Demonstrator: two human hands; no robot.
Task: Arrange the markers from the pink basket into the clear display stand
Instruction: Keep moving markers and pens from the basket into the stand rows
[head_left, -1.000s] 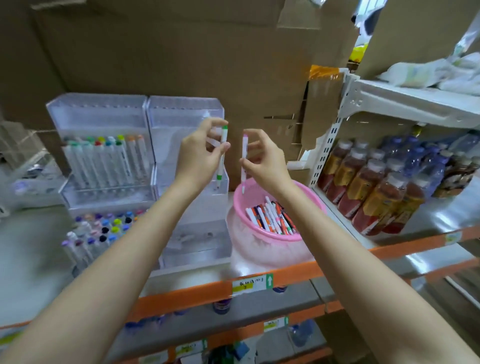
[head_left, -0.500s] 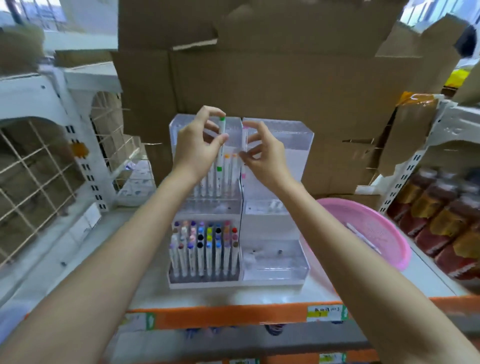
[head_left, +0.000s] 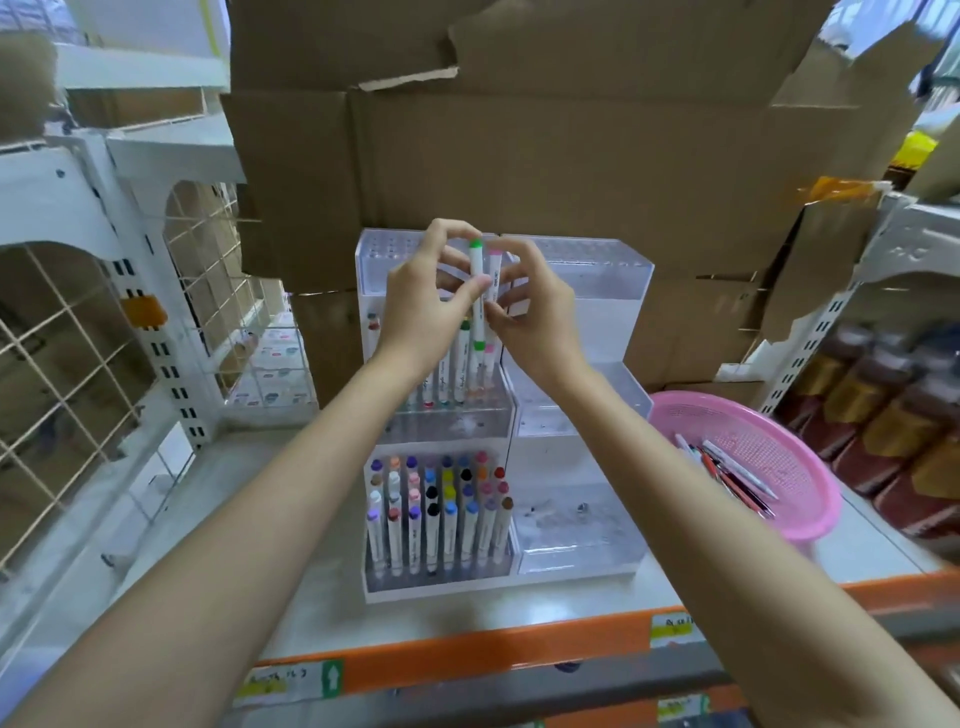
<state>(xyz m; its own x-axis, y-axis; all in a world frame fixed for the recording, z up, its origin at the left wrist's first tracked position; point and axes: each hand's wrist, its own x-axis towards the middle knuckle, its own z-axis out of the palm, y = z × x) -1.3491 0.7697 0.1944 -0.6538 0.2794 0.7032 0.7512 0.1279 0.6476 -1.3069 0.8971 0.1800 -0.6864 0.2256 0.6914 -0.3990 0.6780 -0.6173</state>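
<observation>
My left hand (head_left: 423, 312) pinched a green-capped white marker (head_left: 476, 291) and my right hand (head_left: 540, 325) a pink-capped white marker (head_left: 494, 278), both upright over the clear plastic tiered display stand's (head_left: 379, 254) upper row.

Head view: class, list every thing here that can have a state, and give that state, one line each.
left hand, grips the green-capped marker.
right hand, pinches the pink-capped marker.
green-capped marker, upright at the upper row of the left stand.
pink-capped marker, upright beside it.
left stand, lower tier packed, upper row partly filled.
right stand, no markers visible.
pink basket, holds several loose markers.
</observation>
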